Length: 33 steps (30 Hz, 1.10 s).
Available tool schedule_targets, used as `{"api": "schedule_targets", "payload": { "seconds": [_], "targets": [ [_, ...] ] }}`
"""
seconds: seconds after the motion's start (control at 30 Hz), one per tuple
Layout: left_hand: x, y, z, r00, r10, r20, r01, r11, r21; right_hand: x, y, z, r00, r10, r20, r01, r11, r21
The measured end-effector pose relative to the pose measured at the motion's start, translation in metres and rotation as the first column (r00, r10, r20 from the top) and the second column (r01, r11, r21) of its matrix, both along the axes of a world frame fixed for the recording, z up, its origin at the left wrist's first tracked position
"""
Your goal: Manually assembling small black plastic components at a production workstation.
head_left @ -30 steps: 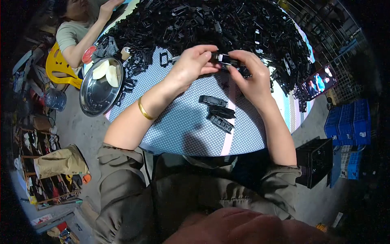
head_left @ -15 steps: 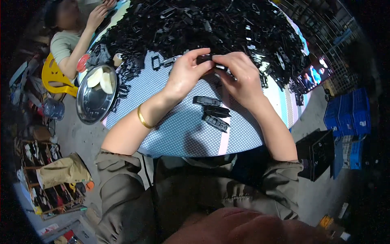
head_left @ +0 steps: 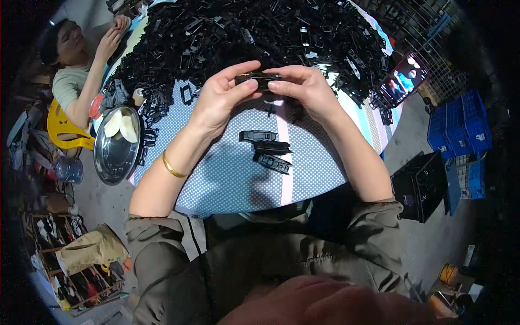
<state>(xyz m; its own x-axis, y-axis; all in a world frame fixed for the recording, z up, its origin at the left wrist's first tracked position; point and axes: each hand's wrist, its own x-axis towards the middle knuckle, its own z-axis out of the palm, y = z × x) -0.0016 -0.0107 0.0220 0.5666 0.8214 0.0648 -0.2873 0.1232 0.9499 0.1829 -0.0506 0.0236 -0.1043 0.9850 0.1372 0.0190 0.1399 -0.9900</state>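
Observation:
Between my two hands is a long black plastic part (head_left: 261,80), held level above the table at the near edge of a big heap. My left hand (head_left: 225,95) pinches its left end with thumb and forefinger. The right end sits between the thumb and fingers of my right hand (head_left: 309,89). Both thumbs press along its near side, so part of it is hidden. Below my hands, three similar black plastic parts (head_left: 258,135) lie close together on the patterned tablecloth (head_left: 227,173).
A heap of black plastic parts (head_left: 238,38) covers the far table. At the left stands a metal bowl (head_left: 116,154) with pale slices; beyond it a person (head_left: 73,86) sits. A lit phone (head_left: 403,81) stands at the right edge. Blue crates (head_left: 460,127) stand on the floor.
My hands have drawn level around the black part, and my right hand now faces the left one with its thumb along the part. The whole view has shifted slightly.

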Motion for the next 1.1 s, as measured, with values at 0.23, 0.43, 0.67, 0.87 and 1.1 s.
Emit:
{"api": "schedule_targets", "payload": {
  "seconds": [0.23,0.43,0.67,0.87,1.1],
  "targets": [
    [0.004,-0.011,0.007,0.889,-0.3,-0.346,0.35,0.932,0.091,0.04,0.024,0.004,0.969,-0.219,-0.117,0.229,0.97,0.077],
    [0.002,-0.016,-0.003,0.682,-0.335,-0.65,0.674,0.633,0.381,0.02,0.021,-0.017,0.638,-0.414,0.649,-0.087,0.799,0.595],
    [-0.005,0.011,-0.007,0.684,0.618,-0.388,0.05,0.491,0.87,0.001,0.009,-0.02,0.399,-0.378,0.835,-0.245,0.834,0.495],
    [-0.003,0.046,-0.03,0.58,0.764,-0.283,0.192,0.209,0.959,0.01,0.015,-0.012,0.581,-0.344,0.738,-0.196,0.82,0.537],
    [0.006,0.041,-0.021,0.663,0.734,-0.147,-0.013,0.208,0.978,0.071,0.033,-0.007,0.728,-0.565,0.389,0.398,0.809,0.432]
  ]
}}
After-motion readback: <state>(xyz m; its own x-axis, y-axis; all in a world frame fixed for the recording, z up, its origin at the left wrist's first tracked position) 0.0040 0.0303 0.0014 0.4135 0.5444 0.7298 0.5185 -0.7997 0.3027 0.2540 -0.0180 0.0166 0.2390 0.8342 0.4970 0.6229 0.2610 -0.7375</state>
